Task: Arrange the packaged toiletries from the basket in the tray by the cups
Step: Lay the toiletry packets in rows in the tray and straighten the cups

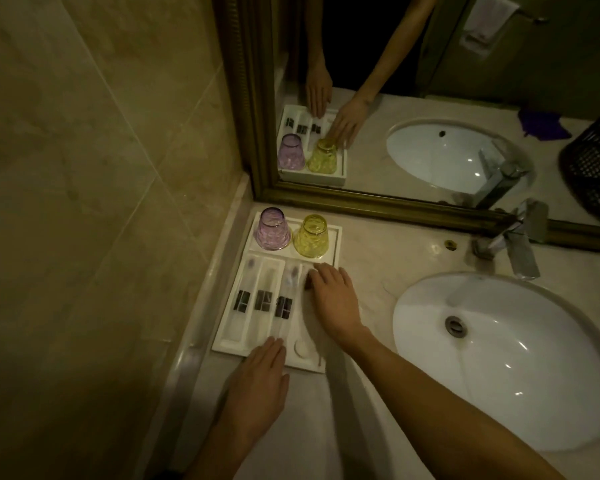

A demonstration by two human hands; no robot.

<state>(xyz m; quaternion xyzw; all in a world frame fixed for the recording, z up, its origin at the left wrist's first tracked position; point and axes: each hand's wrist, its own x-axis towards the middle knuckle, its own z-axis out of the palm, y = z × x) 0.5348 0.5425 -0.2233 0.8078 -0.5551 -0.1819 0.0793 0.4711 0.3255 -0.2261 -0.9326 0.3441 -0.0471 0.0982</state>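
Note:
A white tray [336, 237] sits on the counter in the corner by the mirror. A purple cup [272, 234] and a yellow cup [311, 237] stand upside down at its far end. Three long clear packets with dark labels [262, 299] lie side by side in the tray's slots. My right hand [333, 299] lies flat over the rightmost slot, fingers spread, pressing on a clear packet that is mostly hidden beneath it. My left hand [260, 379] rests flat on the tray's near edge, fingertips touching the end of the third packet.
A white oval sink [506, 358] fills the counter to the right, with a chrome tap [513, 244] behind it. A gold-framed mirror [361, 199] runs along the back. Only in the mirror's reflection can I see a dark woven basket [593, 164]. A tiled wall closes the left side.

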